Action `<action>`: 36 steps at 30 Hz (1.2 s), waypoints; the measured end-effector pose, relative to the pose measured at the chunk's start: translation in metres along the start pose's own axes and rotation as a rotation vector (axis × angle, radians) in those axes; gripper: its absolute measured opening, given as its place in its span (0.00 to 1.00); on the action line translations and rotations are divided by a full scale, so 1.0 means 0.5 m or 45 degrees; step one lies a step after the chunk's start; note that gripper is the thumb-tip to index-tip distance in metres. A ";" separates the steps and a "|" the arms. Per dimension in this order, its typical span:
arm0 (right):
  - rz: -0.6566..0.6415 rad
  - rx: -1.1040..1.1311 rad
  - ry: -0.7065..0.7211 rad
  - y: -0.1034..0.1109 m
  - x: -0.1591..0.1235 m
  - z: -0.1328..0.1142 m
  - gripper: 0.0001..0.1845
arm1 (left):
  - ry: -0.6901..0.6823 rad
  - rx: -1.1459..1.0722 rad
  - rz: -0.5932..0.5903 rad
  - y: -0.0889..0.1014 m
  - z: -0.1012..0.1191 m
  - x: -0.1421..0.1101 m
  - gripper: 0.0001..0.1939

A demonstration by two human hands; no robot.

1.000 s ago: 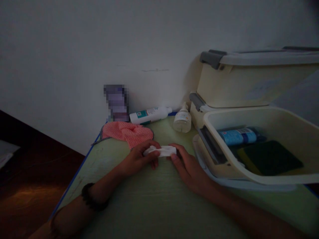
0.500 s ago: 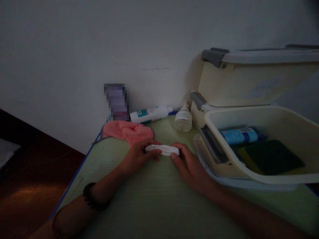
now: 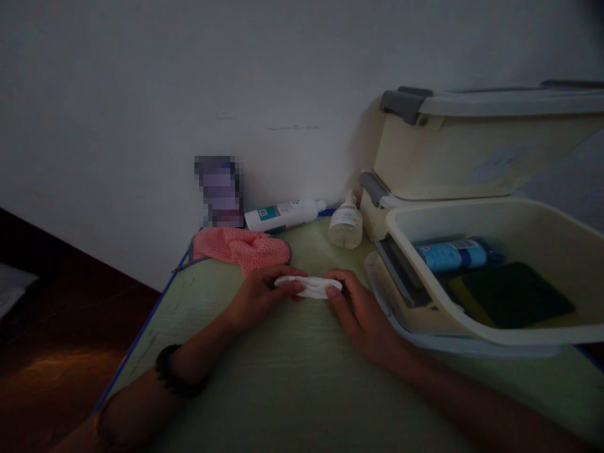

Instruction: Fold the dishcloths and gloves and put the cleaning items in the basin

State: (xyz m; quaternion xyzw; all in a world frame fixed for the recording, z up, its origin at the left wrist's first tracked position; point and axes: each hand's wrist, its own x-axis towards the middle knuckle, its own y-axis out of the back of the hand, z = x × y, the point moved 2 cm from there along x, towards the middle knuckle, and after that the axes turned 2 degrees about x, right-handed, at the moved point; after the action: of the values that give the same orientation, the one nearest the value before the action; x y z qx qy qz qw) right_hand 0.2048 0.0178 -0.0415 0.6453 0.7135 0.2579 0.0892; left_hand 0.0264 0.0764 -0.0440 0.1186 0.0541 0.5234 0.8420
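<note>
Between both hands is a small folded white piece, soft like a tissue or cloth [image 3: 314, 288], held level just above the table. My left hand [image 3: 259, 296] pinches its left end, thumb in front and fingers behind. The right end sits in the pinch of my right hand [image 3: 357, 314]. Just beyond my left hand lies a crumpled pink cloth [image 3: 236, 246] with a dark edge.
A white bottle [image 3: 283, 216] lies on its side by the wall, beside a clear pump bottle [image 3: 345, 226]. A blurred-out phone-like object [image 3: 221, 192] leans at the left. The open cream bin [image 3: 472, 330] holds a blue packet [image 3: 450, 255] and a green sponge [image 3: 519, 296]. All stand on a green table [image 3: 292, 384].
My hands keep hold of the folded white piece, their fingers shifting slightly along it. My right thumb now presses on its right end. Everything else stays in place apart from a slight view shift.
</note>
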 end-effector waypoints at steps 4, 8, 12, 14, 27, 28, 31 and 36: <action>-0.011 0.018 0.000 -0.002 0.001 0.005 0.10 | 0.041 -0.042 -0.016 0.001 -0.004 0.001 0.14; -0.064 0.063 0.055 -0.005 0.000 0.005 0.14 | 0.063 -0.093 -0.010 0.002 -0.002 0.001 0.16; -0.041 0.050 0.064 -0.003 0.001 0.001 0.12 | 0.056 -0.069 -0.033 0.000 -0.003 0.002 0.16; -0.025 0.041 0.033 -0.002 0.001 0.000 0.10 | 0.065 -0.063 -0.049 -0.001 -0.005 0.003 0.16; 0.055 0.172 -0.044 -0.009 -0.002 0.017 0.09 | 0.025 0.050 -0.049 0.000 -0.004 0.001 0.13; 0.059 0.167 -0.041 -0.008 -0.002 0.017 0.09 | 0.017 0.050 -0.050 0.000 -0.004 0.001 0.13; 0.097 0.155 -0.033 -0.007 -0.003 0.015 0.09 | 0.001 -0.008 -0.080 -0.003 -0.002 0.000 0.11; 0.149 0.133 -0.007 -0.006 -0.004 0.013 0.12 | 0.027 -0.112 -0.145 -0.008 0.001 -0.004 0.11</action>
State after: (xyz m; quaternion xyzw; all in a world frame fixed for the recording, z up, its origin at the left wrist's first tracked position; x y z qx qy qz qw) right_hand 0.2055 0.0176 -0.0489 0.6903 0.6869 0.2232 0.0419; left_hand 0.0289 0.0730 -0.0447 0.0728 0.0467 0.4779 0.8742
